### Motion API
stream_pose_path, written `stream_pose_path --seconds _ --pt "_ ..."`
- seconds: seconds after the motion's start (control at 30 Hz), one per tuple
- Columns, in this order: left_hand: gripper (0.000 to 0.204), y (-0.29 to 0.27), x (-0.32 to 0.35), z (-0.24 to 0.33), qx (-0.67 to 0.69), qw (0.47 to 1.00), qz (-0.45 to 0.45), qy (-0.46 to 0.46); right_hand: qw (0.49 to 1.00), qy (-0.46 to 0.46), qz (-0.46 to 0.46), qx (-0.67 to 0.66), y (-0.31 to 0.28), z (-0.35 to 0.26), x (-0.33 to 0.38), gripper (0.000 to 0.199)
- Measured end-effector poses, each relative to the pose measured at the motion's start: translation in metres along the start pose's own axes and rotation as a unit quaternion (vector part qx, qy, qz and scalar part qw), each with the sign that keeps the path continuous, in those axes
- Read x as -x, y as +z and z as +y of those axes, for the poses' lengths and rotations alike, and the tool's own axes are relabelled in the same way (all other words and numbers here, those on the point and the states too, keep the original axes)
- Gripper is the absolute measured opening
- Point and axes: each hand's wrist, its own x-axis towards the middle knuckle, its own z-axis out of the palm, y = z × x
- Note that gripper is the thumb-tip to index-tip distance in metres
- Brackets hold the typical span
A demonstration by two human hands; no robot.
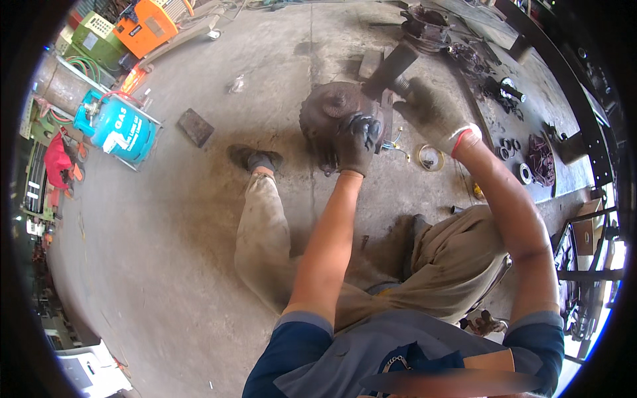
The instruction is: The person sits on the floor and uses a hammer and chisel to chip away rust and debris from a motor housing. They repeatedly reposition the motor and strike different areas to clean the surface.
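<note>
A rusty, round cast-metal housing (322, 109) with a raised hub sits on the concrete floor in front of me. My left hand (355, 144), in a dirty dark glove, is against its right side. The fingers there are curled closed; what they grip, if anything, is hidden. My right hand (434, 113), in a grey knit glove with a red cuff, is raised to the right of the housing and smeared by motion. It is closed round a hammer, whose thick dark head (393, 68) hangs blurred over the housing's far right edge.
A blue gas cylinder (123, 126) and an orange machine (149, 30) stand at the left. A flat metal block (196, 127) lies on the floor. Right of the housing are a yellowish ring (430, 158), greasy parts and another rusty casting (424, 28). My legs are spread around the work.
</note>
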Motion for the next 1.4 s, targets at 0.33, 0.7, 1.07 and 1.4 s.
stream_pose_path --seconds 0.33,0.7,1.07,1.4 --pt "0.023 0.006 0.008 -0.004 -0.061 0.995 -0.055 -0.047 0.982 -0.076 -0.137 0.109 0.012 0.013 0.005 0.046" --pt "0.017 0.005 0.003 -0.005 -0.025 0.999 -0.002 0.022 0.991 -0.075 0.104 -0.033 -0.017 0.020 0.009 0.045" --pt "0.019 0.006 0.008 -0.009 -0.003 0.999 -0.011 -0.038 0.956 -0.146 0.255 -0.016 -0.023 -0.010 0.003 0.029" --pt "0.019 0.009 0.006 -0.011 -0.014 1.000 -0.012 -0.018 0.981 -0.061 0.181 -0.033 -0.019 -0.005 0.006 0.041"
